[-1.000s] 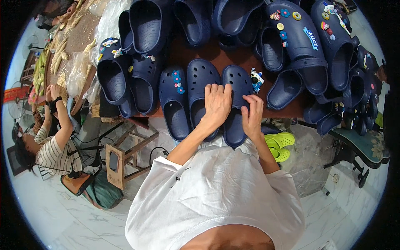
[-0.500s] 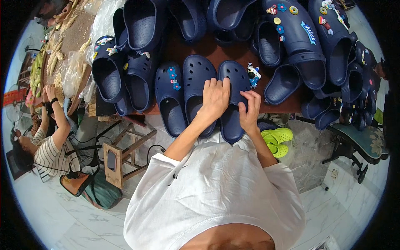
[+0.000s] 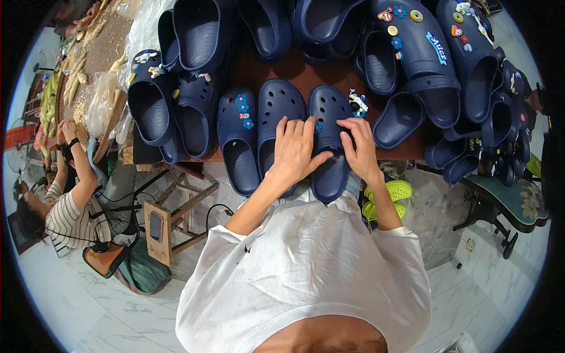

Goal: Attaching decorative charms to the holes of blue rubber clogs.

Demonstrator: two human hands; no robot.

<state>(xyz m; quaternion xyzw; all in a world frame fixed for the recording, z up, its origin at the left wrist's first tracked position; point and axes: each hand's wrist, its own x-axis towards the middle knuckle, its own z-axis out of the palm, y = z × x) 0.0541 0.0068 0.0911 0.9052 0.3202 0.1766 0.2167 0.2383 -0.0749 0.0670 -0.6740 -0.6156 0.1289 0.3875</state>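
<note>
Three navy clogs stand side by side at the table's near edge. The left clog carries blue flower charms; the middle clog shows bare holes. On the right clog, a small blue flower charm shows beside my left fingertips. My left hand lies over the middle clog's side, fingers extended, its spread thumb touching the right clog's strap area. My right hand curls loosely against that clog's right side, fingertips on its upper. A white figure charm sits just right of its toe.
More navy clogs, many with charms, crowd the brown table; one decorated clog lies atop others. Lime-green clogs are on the floor. A wooden stool holds a phone. At left, a person in stripes works near corn cobs.
My left hand has slid down and left off the right clog's toe, uncovering the blue flower charm, and its thumb has spread. My right hand has shifted slightly up and right.
</note>
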